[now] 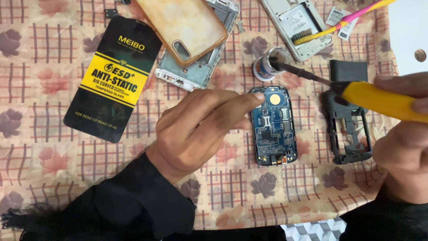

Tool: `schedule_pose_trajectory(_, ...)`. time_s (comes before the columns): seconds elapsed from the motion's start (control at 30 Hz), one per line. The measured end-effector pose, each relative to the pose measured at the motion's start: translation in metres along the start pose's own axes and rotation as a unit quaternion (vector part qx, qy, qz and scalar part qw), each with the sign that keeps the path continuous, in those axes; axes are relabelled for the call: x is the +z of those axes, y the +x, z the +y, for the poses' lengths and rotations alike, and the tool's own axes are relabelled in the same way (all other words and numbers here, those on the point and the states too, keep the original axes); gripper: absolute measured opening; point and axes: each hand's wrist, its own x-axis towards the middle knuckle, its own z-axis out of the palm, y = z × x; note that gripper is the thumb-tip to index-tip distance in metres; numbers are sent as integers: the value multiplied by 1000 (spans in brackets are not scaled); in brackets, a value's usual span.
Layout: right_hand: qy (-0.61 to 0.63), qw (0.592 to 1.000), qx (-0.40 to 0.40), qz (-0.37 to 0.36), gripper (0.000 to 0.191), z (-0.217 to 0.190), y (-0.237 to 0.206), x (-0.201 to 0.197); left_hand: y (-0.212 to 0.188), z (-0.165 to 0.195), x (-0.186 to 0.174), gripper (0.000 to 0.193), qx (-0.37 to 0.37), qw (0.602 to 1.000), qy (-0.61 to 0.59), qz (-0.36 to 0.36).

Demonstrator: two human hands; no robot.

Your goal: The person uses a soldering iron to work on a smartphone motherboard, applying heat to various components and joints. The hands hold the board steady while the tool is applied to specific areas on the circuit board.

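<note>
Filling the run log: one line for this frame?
left hand: fingertip on blue circuit board | right hand: holds soldering iron, tip in flux tin

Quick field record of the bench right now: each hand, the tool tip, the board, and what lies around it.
left hand: fingertips pressing the top left edge of the blue circuit board
right hand: gripping the yellow-handled soldering iron
tool tip: dipped in the small round tin, above the board
right of board: dark plastic phone frame
upper left: black and yellow flat package, orange phone case
surface: floral checked cloth
</note>
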Motion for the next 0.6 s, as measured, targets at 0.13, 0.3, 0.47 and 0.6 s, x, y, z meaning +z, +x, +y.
schedule_pose_trajectory(0.13,17,1000,-9,-4,8,-2,8,1,-3,-2,4,49,-2,1000,-18,5)
schedule_pose_trajectory(0.3,-14,998,-50,-22,7,4,12,-1,-4,-3,4,50,1,1000,-21,7)
schedule_pose_trajectory(0.47,-7,999,-49,-18,4,6,5,-2,-4,-3,4,49,0,1000,-10,7)
schedule_pose_trajectory(0.6,19,999,-33,-18,9,8,0,-4,-3,-4,6,49,5,1000,-11,14)
